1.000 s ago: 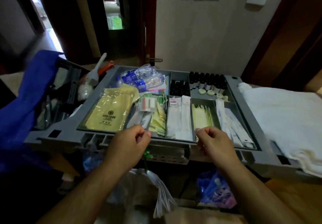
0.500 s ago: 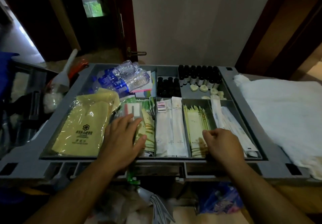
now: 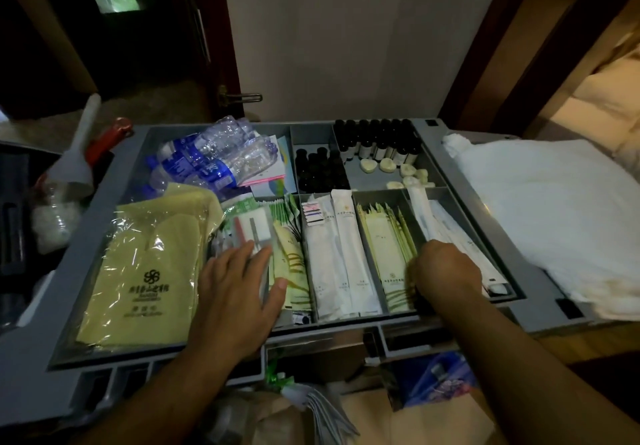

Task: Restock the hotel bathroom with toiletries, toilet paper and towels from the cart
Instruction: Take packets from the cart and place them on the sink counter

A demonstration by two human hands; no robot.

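The grey cart tray (image 3: pixel 104 223) holds toiletries in compartments. My left hand (image 3: pixel 235 292) lies flat, fingers straight, on clear-wrapped kits (image 3: pixel 251 228) and green sachets (image 3: pixel 294 257) in the middle-left compartment. My right hand (image 3: pixel 446 270) is curled, knuckles up, over the near end of the pale green packets (image 3: pixel 384 244) and the long white packets (image 3: pixel 446 233); its fingertips are hidden. White wrapped packets (image 3: pixel 341 254) lie between the hands. Dark bottles (image 3: pixel 377 140) and small soaps (image 3: pixel 388 166) fill the back compartments. White towels (image 3: pixel 540 209) lie on the right.
Yellow wrapped slippers (image 3: pixel 145 271) and plastic water bottles (image 3: pixel 211 160) fill the left compartment. A white brush (image 3: pixel 78 154) and red-handled tool (image 3: pixel 104 143) stick up at the far left. Bags hang below the tray (image 3: pixel 436 379). A wall and dark door stand behind the cart.
Both hands went from above the tray's front edge into it: the left opened flat onto the kits, the right dropped onto the packets on the right. The view moved closer.
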